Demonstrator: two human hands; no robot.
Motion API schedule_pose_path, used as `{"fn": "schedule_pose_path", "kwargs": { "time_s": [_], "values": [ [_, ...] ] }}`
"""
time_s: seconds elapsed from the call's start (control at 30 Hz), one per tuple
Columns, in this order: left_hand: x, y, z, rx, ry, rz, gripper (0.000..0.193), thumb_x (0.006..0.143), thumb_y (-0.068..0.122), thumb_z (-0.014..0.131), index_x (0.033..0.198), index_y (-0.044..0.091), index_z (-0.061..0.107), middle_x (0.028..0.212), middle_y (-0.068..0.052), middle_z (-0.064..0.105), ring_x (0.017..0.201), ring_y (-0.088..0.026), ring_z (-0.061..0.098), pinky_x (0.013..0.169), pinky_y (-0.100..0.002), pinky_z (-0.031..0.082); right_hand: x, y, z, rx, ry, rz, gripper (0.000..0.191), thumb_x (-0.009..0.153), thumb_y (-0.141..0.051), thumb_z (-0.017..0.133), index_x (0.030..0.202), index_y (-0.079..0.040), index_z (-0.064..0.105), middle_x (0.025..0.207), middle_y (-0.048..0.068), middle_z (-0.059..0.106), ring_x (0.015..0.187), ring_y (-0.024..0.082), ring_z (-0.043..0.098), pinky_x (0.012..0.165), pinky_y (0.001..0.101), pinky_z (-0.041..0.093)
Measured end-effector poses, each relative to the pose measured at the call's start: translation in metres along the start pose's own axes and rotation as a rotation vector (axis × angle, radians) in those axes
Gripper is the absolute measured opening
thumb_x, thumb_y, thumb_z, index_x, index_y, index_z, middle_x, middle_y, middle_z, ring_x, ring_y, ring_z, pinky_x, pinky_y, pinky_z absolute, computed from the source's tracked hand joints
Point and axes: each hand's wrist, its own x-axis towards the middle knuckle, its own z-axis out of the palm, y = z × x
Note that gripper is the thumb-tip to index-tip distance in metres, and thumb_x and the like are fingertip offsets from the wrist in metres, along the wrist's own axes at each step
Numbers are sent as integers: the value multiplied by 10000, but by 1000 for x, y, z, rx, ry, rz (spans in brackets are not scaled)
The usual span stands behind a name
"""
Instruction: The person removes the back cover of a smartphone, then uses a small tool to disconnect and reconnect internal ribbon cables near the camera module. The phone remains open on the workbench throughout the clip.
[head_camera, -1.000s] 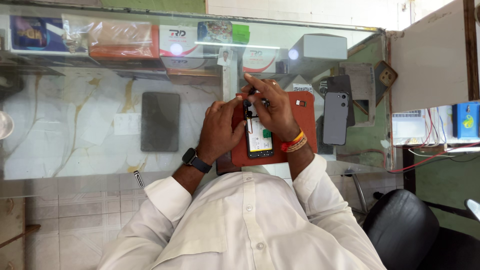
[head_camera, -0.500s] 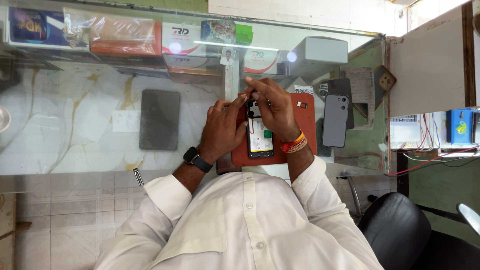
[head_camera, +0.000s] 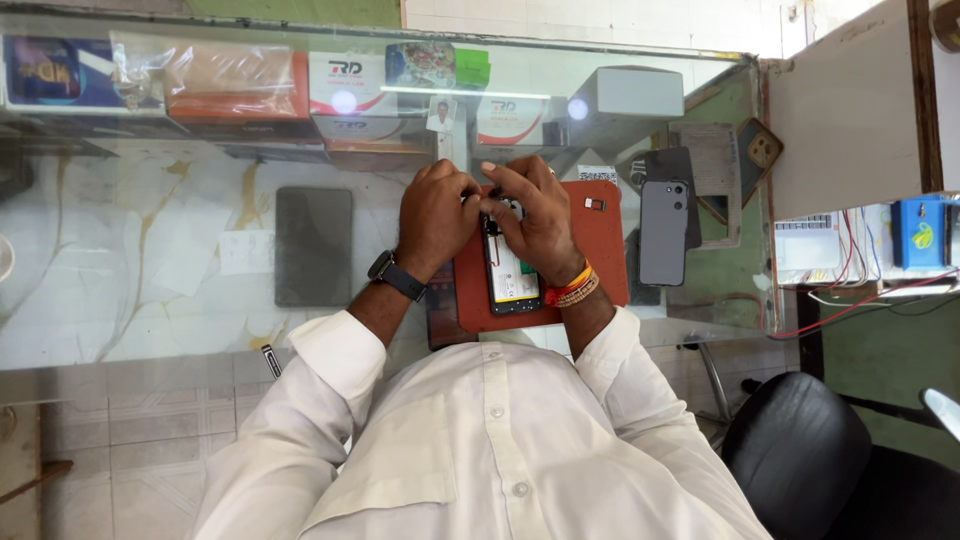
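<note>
Two hands meeting over an opened phone (head_camera: 512, 272) on a red work mat (head_camera: 605, 250), the landmark for everything here. Left hand (head_camera: 436, 215), smartwatch (head_camera: 392, 272) at the wrist, curled with fingers bent onto the phone's upper end, at the mat's left edge. Right hand (head_camera: 540, 222), orange and red bands (head_camera: 570, 288) at the wrist, likewise curled, fingertips pressed to the same upper end; whether either pinches a small tool or part, impossible to tell. Phone lying flat, lengthwise, on the mat's left half, insides exposed. Small pale part (head_camera: 594, 204) near the mat's upper right corner. Grey phone (head_camera: 664, 232), camera side up, just right of the mat. Dark flat slab (head_camera: 313, 245) well left of the mat. Row of boxes (head_camera: 345, 82) above the mat, under the glass counter (head_camera: 150, 300). Black chair (head_camera: 795, 450) below and right of the mat.
</note>
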Motion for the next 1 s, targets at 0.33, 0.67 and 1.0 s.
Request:
{"fn": "schedule_pose_path", "kwargs": {
  "time_s": [0.33,0.67,1.0],
  "values": [
    [-1,-8,11,3,37,3,83,824,144,793,799,81,745,901,-61,649,910,-257,636,785,-410,525,-3,3,4,109,11,7,528,958,4,739,1431,-116,538,1072,127,681,945,233,707,813,345,592],
    [-9,-7,6,-51,81,67,30,840,128,777,850,101,768,900,-36,632,925,-237,626,780,-400,515,-9,9,7,126,25,55,541,972,79,703,1447,-105,521,1135,125,660,1009,206,717,875,303,621],
    [-10,-12,9,-19,67,111,80,872,81,721,909,99,790,919,-22,626,935,-223,611,805,-404,498,-35,11,14,351,137,247,604,1074,143,542,1599,-55,317,1275,129,649,1190,200,703,1019,333,629]
  ]
}}
